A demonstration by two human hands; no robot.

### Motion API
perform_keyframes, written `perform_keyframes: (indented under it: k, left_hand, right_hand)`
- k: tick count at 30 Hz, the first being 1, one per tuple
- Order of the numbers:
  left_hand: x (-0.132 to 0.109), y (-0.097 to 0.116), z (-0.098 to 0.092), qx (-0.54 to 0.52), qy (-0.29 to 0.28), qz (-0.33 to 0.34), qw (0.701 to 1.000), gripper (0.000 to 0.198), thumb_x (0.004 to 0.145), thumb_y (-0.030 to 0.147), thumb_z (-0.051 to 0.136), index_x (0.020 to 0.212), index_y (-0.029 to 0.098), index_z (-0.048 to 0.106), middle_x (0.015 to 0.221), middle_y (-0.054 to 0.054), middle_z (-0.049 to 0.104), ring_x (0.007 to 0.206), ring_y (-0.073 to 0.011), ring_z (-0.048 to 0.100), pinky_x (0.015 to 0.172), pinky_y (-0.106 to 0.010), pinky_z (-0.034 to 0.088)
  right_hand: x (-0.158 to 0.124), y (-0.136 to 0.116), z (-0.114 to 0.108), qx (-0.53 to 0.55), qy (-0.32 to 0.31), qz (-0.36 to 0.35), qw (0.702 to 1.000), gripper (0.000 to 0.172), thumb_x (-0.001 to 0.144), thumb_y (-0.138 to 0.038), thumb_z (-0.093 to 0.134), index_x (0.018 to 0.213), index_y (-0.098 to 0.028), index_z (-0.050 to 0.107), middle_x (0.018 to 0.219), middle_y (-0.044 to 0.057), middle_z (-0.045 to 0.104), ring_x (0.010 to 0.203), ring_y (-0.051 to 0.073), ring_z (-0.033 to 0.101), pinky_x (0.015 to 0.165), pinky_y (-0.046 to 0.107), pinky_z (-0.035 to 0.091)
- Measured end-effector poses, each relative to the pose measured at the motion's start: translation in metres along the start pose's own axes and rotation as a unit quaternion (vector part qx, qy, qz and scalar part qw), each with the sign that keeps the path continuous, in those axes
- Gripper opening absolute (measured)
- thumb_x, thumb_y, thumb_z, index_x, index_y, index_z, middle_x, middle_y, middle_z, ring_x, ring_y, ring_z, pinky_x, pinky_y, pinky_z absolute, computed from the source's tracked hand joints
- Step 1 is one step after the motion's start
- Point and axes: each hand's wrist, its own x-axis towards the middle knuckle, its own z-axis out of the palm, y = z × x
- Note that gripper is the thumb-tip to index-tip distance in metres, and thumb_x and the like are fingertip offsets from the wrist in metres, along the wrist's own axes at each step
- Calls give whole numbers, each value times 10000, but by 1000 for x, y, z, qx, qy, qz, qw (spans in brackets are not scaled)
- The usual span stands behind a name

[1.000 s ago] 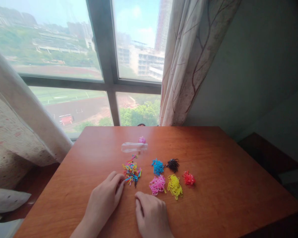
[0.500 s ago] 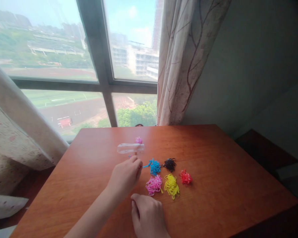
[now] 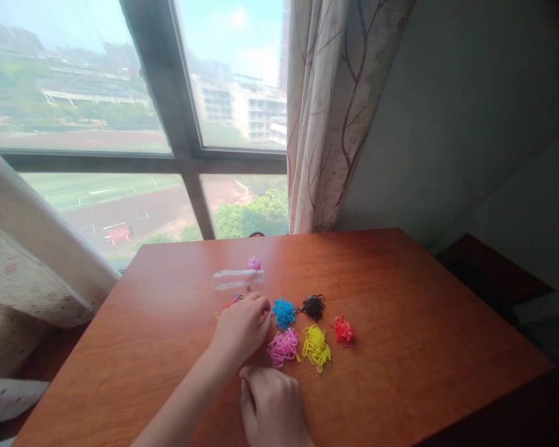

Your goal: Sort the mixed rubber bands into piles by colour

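Note:
My left hand (image 3: 245,320) is at the left edge of a pile of blue rubber bands (image 3: 284,313). Its thumb and fingers are pinched together, and whatever they hold is too small to make out. Partly behind that hand lies a thin multicoloured strand (image 3: 235,300) with red and yellow parts. My right hand (image 3: 274,403) rests on the table in a loose fist, fingertips tucked out of sight, with nothing seen in it. Just beyond it are piles of pink bands (image 3: 283,346) and yellow bands (image 3: 317,349).
Black bands (image 3: 313,307) and red bands (image 3: 343,331) lie farther right on the wooden table (image 3: 400,298). A clear plastic piece (image 3: 228,280) and a small pink bundle (image 3: 253,264) are towards the back. Behind the table are a window and curtain (image 3: 326,124).
My left hand has moved slightly right against the blue pile, where a blue strand had stretched towards its fingers. More of the multicoloured strand shows. The view has shifted a little; my right hand stays.

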Motion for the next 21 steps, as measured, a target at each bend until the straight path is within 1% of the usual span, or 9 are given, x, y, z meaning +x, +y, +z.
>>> perform_keyframes:
  k: [2, 4, 6, 8, 11, 14, 17, 19, 21]
  left_hand:
    - [-9, -16, -4, -16, 12, 0, 1000, 212, 910, 295, 473, 884, 234, 675, 955, -28, 709, 828, -177, 673, 689, -259, 455]
    - [-20, -36, -8, -42, 36, -11, 998, 238, 919, 315, 452, 878, 233, 671, 928, -22, 712, 815, -175, 668, 692, -260, 462]
    - [-34, -57, -9, -54, 61, -40, 996, 249, 918, 358, 449, 913, 240, 668, 902, -11, 716, 792, -179, 668, 672, -265, 464]
    - [-46, -76, -7, -45, 74, -80, 993, 259, 918, 375, 442, 981, 239, 654, 906, -13, 722, 787, -182, 673, 665, -268, 470]
    - [-58, -95, 0, -29, 87, -115, 989, 264, 921, 352, 426, 1042, 228, 624, 969, -29, 724, 821, -181, 683, 679, -266, 485]
    - [-64, -99, 5, -20, 93, -121, 988, 247, 928, 345, 421, 1039, 240, 615, 996, -23, 718, 851, -177, 689, 685, -256, 489]
    - [-67, -95, 7, -11, 89, -110, 990, 233, 939, 332, 412, 1006, 250, 620, 994, -17, 708, 864, -181, 685, 669, -255, 476]
    - [-68, -91, 8, -8, 81, -101, 992, 227, 944, 317, 410, 985, 249, 622, 990, -19, 699, 873, -187, 679, 661, -260, 465]
    - [-68, -88, 10, -13, 72, -94, 993, 213, 945, 296, 418, 978, 246, 622, 993, -19, 693, 875, -188, 675, 668, -263, 459]
  right_hand:
    - [0, 0, 0, -4, 6, 10, 1000, 199, 882, -109, 432, 870, -238, 583, 694, -10, 652, 616, 160, 638, 569, 244, 353]
    - [0, -1, 0, -8, 6, 18, 1000, 206, 882, -96, 424, 857, -240, 569, 693, -12, 645, 614, 160, 633, 565, 248, 345]
    - [0, -3, 1, -16, 0, 26, 1000, 202, 881, -89, 428, 847, -242, 555, 690, -14, 637, 611, 164, 629, 559, 254, 339]
    - [1, -7, 0, -29, -12, 38, 999, 191, 875, -83, 446, 846, -245, 544, 693, -14, 631, 614, 177, 626, 556, 264, 339]
    - [9, -16, -2, -47, -30, 56, 997, 189, 849, -66, 489, 866, -248, 539, 740, -5, 631, 644, 196, 628, 559, 276, 357]
    - [25, -24, -4, -67, -40, 76, 994, 217, 830, -42, 513, 917, -236, 554, 819, 20, 628, 683, 203, 637, 560, 278, 389]
    - [47, -28, -6, -103, -53, 100, 988, 273, 810, -21, 535, 1014, -197, 578, 914, 64, 630, 739, 218, 650, 592, 287, 442]
    - [62, -28, -7, -131, -77, 121, 981, 296, 807, 0, 536, 1044, -169, 590, 959, 89, 628, 784, 231, 658, 627, 298, 474]
    - [73, -28, -7, -151, -108, 147, 972, 280, 825, 19, 515, 1025, -154, 607, 982, 102, 626, 829, 240, 662, 666, 308, 496]
